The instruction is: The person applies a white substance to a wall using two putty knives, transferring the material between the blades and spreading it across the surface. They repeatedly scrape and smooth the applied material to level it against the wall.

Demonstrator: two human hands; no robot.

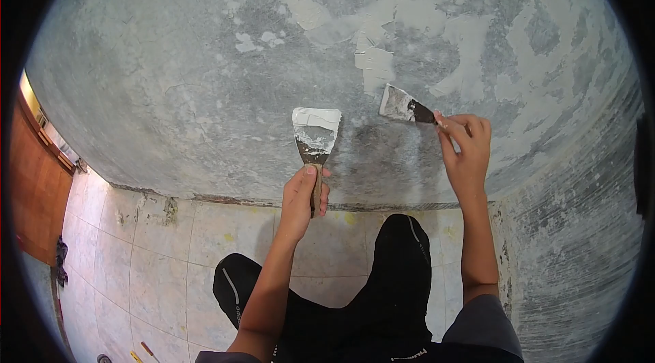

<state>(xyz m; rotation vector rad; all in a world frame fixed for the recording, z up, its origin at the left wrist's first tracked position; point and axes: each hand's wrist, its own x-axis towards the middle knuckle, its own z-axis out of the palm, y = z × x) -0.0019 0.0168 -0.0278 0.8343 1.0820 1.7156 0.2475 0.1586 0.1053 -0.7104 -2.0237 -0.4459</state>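
In front of the patched grey wall [225, 104]: a broad putty knife [315, 141] is held near the middle; a second putty knife [404, 105] is held higher, to its right, the two set apart.
Left hand [305, 192]: wrapped round the handle of the broad putty knife, thumb laid on its front; fingers are partly hidden behind the handle, its end left showing below.
Broad putty knife blade: pointed up, coated with white filler [317, 116] along the top edge, smeared lower down; contact with the wall cannot be told.
Right hand [467, 144]: second putty knife is pinched between thumb and fingers; handle is mostly hidden by the hand.
Second putty knife blade: pointed left, tilted slightly up, streaked whitish; whether it is pressed on the wall or held just off cannot be made out.
Pale patches [375, 66]: spread unevenly above both blades; cut off at the top of the picture.
Tiled floor [160, 240]: partly covered by black trousers [402, 274]; small tools [149, 351] are seen bottom left, cut off.
Wooden door [34, 185]: cropped by the dark lens border.
Dark object, right edge [641, 165]: mostly cropped, cannot be identified.
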